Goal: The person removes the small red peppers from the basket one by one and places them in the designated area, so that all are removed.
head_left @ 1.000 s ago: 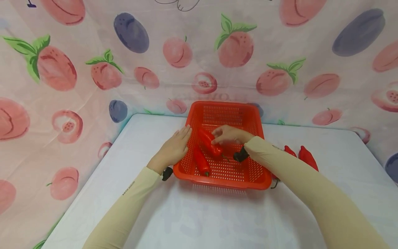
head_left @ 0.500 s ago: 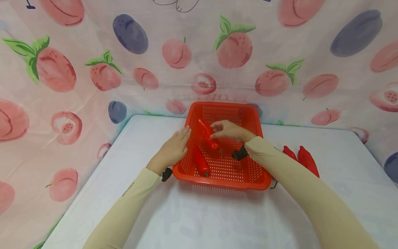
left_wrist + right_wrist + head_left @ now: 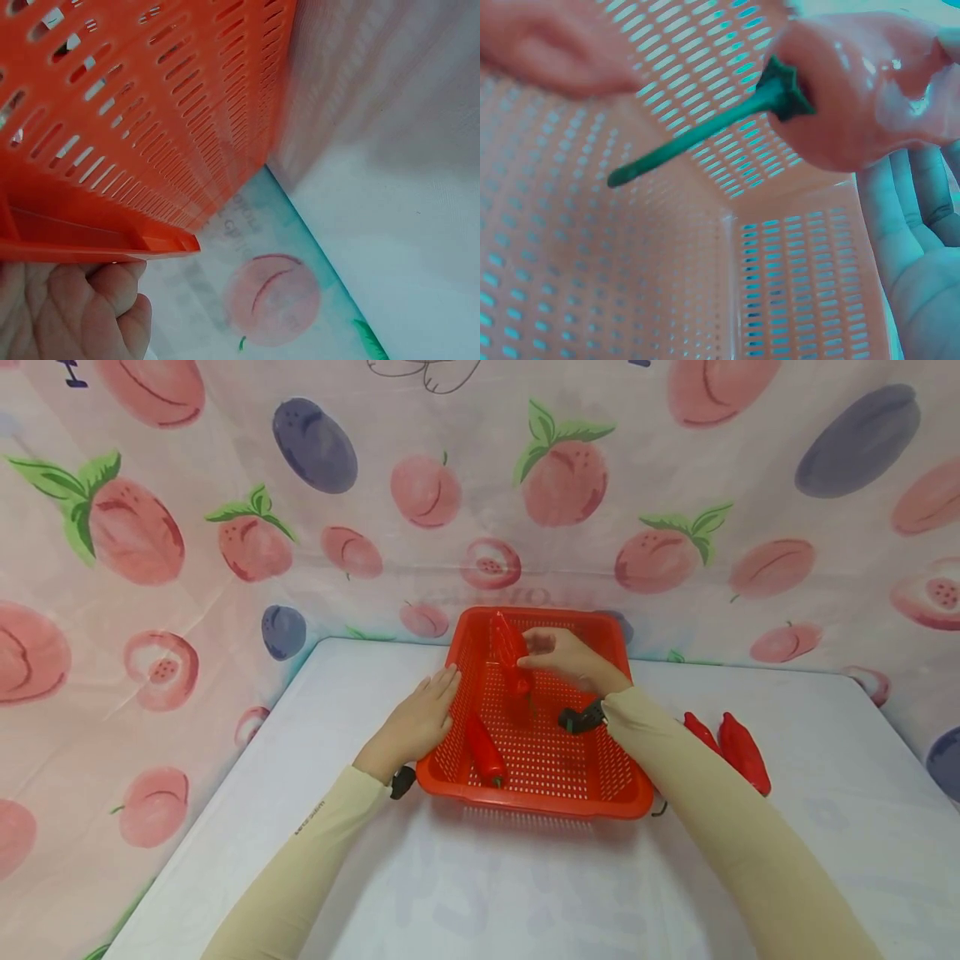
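A red pepper with a thin green stem is raised inside the red plastic basket, and my right hand grips it between thumb and fingers. In the right wrist view the pepper points its stem left over the slotted basket wall, with my palm beneath it. My left hand lies along the basket's left rim with straight fingers. Seen from the left wrist, this hand touches the rim from outside. A second red pepper lies on the basket floor at the left.
Right of the basket, two more red peppers, one farther right and one partly behind my sleeve, lie on the white tabletop. A fruit-printed cloth hangs behind the table and at its left.
The right hand has lifted the pepper up and away from the basket floor, toward the back. My left hand stays on the rim, and the second pepper has not moved.
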`<control>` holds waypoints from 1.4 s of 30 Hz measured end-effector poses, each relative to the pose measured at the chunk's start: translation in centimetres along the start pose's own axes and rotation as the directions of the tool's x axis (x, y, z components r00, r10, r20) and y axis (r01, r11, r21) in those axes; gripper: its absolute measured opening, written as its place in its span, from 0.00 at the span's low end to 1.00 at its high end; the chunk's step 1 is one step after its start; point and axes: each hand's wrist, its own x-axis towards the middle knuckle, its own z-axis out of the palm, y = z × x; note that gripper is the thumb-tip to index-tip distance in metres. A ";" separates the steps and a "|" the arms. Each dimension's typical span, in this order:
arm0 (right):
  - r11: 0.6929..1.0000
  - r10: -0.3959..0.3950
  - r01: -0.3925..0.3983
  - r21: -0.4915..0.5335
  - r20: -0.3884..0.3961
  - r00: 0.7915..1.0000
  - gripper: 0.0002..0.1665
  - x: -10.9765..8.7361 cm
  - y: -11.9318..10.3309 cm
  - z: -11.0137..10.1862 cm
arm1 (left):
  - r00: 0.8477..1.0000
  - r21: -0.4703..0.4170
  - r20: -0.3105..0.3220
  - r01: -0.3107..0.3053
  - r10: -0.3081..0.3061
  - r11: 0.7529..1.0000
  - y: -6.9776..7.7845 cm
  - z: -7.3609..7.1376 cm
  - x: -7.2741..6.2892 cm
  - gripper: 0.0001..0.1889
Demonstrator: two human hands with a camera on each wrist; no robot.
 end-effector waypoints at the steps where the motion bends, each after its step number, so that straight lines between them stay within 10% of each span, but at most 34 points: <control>1: 1.000 0.004 -0.004 0.010 -0.005 1.000 0.32 0.0 -0.1 -0.1 | 1.000 0.001 0.000 -0.001 0.001 1.000 0.0 0.0 0.0 0.31; 16: 0.976 -0.039 0.051 0.213 -0.063 0.997 0.23 -1.3 -0.4 -2.4 | 1.000 0.009 0.005 0.000 0.000 1.000 0.2 -0.1 0.0 0.31; 42: 0.998 0.010 -0.024 -0.065 -0.210 0.978 0.27 -9.2 -2.3 -5.6 | 1.000 0.012 -0.012 -0.015 0.015 1.000 0.2 -0.1 -0.2 0.32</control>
